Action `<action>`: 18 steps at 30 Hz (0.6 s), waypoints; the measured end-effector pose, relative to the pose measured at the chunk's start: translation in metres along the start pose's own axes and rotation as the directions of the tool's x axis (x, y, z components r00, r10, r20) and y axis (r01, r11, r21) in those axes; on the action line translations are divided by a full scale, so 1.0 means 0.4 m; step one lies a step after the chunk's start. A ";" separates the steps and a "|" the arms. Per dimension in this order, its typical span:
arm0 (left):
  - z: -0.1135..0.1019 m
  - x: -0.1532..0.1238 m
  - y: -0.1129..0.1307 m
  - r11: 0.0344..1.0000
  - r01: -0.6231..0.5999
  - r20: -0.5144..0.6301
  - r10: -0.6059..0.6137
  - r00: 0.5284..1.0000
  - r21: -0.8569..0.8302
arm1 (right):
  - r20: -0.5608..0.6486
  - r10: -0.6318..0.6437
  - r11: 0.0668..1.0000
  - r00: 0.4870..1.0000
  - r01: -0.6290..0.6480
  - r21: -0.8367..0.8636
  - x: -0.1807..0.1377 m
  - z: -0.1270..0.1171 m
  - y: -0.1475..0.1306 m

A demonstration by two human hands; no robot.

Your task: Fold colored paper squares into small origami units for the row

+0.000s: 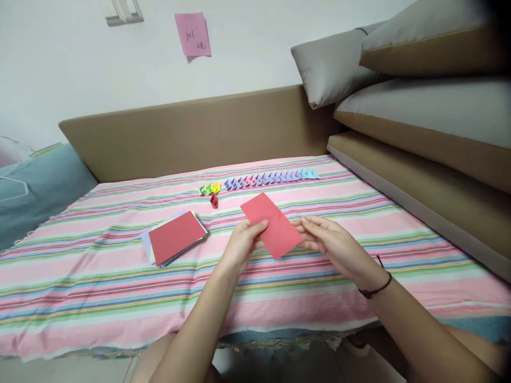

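Note:
A red sheet of paper (272,226) is held up above the striped cloth, tilted, its long side slanting down to the right. My left hand (244,242) grips its left edge, thumb on top and fingers underneath. At the paper's right edge is my right hand (323,236), its fingers closed together around the edge, the fingertips partly hidden. To the left lies a stack of coloured paper (178,238) with a red sheet uppermost. Beyond my hands, a small folded red paper piece (214,201) sits near green and yellow folded pieces (209,188).
A long row of folded purple, pink and blue paper pieces (263,180) runs along the back of the striped cloth (120,298). Behind it stands a brown backrest (199,135). Grey and brown cushions (431,111) are piled at right. A pink note (192,34) hangs on the wall.

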State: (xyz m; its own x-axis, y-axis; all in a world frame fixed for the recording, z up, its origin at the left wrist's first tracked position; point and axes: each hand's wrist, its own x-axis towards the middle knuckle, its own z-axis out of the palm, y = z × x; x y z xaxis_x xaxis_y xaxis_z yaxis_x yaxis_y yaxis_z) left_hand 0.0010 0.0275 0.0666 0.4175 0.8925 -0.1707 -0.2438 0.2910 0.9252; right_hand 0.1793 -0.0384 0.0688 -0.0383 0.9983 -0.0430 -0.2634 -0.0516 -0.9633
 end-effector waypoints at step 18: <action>-0.031 -0.027 -0.069 0.986 0.089 0.103 -0.075 0.992 -0.142 | -0.140 -0.124 0.979 0.982 0.098 -0.178 0.004 -0.026 0.086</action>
State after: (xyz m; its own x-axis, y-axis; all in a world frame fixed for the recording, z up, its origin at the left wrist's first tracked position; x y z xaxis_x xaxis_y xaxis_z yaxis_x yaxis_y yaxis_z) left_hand -0.0076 0.0139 0.0389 0.5224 0.8281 -0.2036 -0.3271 0.4151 0.8490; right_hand 0.1803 -0.0383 0.0330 0.1304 0.9907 0.0400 -0.0903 0.0521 -0.9945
